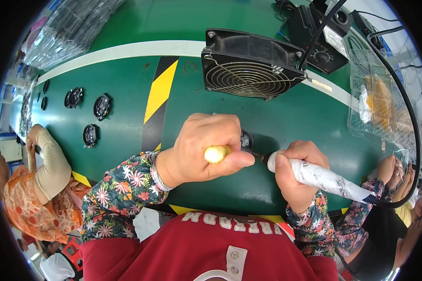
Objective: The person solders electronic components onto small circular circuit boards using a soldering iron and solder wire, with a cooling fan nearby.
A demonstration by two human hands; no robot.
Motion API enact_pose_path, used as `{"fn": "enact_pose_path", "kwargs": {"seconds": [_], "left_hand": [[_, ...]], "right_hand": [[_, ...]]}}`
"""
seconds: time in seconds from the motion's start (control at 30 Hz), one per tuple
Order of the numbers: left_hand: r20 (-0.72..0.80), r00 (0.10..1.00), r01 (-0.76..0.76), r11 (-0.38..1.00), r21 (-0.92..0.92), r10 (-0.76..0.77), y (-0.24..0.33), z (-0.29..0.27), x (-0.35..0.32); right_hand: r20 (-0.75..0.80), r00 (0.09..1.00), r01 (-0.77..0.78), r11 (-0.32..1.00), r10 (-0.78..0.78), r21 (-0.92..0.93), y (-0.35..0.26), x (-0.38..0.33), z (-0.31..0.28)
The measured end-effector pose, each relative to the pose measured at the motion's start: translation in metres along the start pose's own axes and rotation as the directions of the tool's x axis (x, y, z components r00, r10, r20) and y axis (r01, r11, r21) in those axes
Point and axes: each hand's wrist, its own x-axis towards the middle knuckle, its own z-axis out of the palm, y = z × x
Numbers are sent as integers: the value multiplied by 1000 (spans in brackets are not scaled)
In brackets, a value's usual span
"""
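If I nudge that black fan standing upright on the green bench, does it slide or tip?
The black fan stands on a narrow edge, tall for its footing, so a push high up would probably tip it. A low push likely slides it on the smooth green bench. Its boxy frame and wire grille look stiff.

fan (252, 65) behind hands (248, 157)

Bright, even overhead light on a green table (126, 136). Soft shadows fall under the hands and below the black fan (251, 65). The middle is sharp. Fisheye bending curves straight edges, and a black rim closes the corners.
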Motion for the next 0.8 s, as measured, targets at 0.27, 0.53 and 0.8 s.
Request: {"fn": "enact_pose_path", "kwargs": {"seconds": [0.27, 0.53, 0.8], "left_hand": [[-42, 999, -1, 1000, -10, 1, -1, 5, 0], [-35, 999, -9, 1000, 14, 9, -1, 5, 1], [-42, 999, -21, 1000, 5, 22, -1, 6, 2]], "right_hand": [[35, 999, -5, 1000, 6, -27, -4, 3, -1], [123, 967, 235, 968, -223, -87, -1, 4, 0], [79, 973, 227, 967, -219, -113, -7, 6, 3]]}}
